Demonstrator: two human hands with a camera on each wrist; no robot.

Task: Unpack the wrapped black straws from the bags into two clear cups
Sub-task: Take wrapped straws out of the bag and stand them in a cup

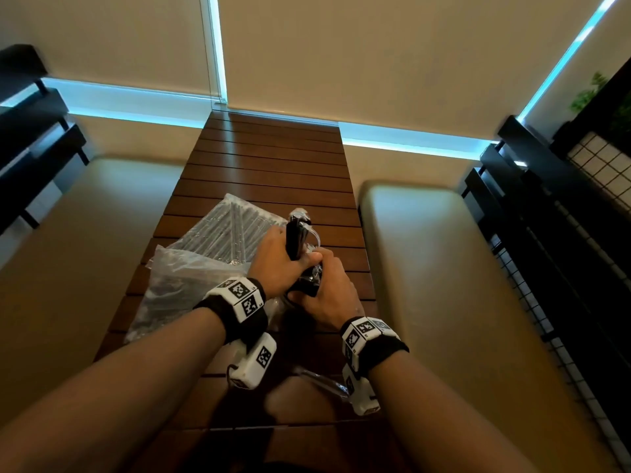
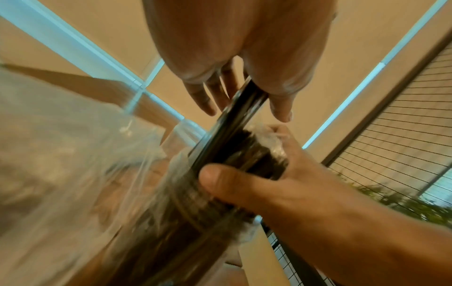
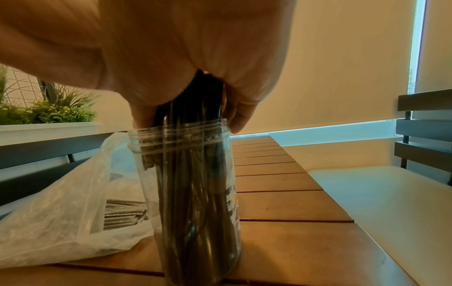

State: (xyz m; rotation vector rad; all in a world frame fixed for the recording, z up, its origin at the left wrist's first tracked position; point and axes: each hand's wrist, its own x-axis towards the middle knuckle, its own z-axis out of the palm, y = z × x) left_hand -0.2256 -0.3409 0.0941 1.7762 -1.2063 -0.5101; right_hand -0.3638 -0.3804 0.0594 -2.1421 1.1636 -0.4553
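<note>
**One cup filling, bags still holding straws**

We judge the task partly done; a clear cup [image 3: 190,189] stands upright at the centre of the right wrist frame on the slatted wooden surface [image 3: 281,205], already packed with wrapped black straws [image 3: 195,174]; a second cup [image 1: 321,382] seems to lie near the lower centre of the head view, though we cannot tell whether it holds anything; two plastic bags [image 1: 191,268] lie left of centre in the head view, touching each other, and both still show straws inside, so much is left to move.

Our left hand [image 1: 276,264] has its fingers [image 2: 203,98] curled round a small bundle of straws [image 1: 294,238] that rises above the cup, towards the top of the frame; our right hand [image 1: 329,295], just beside it and touching it, wraps the straws at the cup's mouth, thumb pressed along them and fingers round the far side; both forearms reach in from the lower corners and meet at the frame's centre.
</note>
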